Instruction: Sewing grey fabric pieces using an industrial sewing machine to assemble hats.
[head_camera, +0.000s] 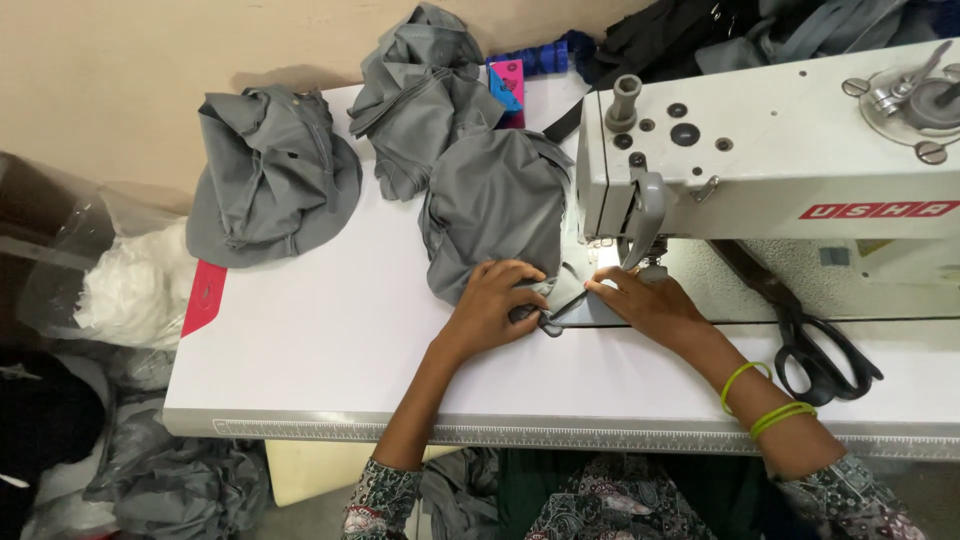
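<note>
Under the needle of the white sewing machine (770, 160), a grey cloth piece (495, 210) lies on the white counter (320, 340). Left hand (495, 300) presses its edge flat, fingers curled on the fabric. Right hand (645, 300) pins it beside the presser foot. Black scissors (820, 355) lie to the right; two more grey pieces (270, 175) are behind.

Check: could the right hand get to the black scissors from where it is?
Probably yes. The scissors lie on bare table just beside the right hand's forearm, with nothing between them.
</note>
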